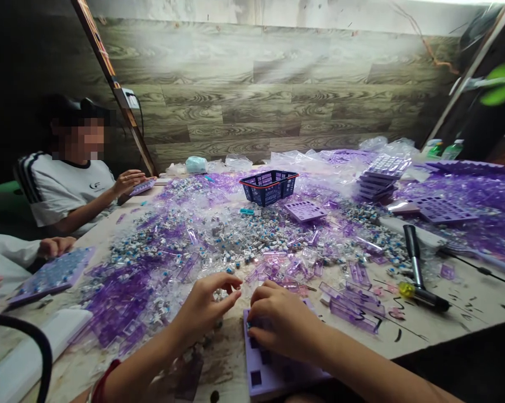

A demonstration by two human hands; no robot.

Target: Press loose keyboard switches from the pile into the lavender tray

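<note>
While small blue-and-white parts (235, 235) lie heaped across the table (466, 313), the right hand (279, 322) presses curled fingers onto a purple grid tray (269, 372) at six o'clock; whether it grips a part cannot be told. Just at nine o'clock of it, the left hand (206, 305) pinches thumb to forefinger, contents too small to tell. A blue basket (269, 186) sits at twelve o'clock, a black-handled tool (415, 268) at three o'clock.
</note>
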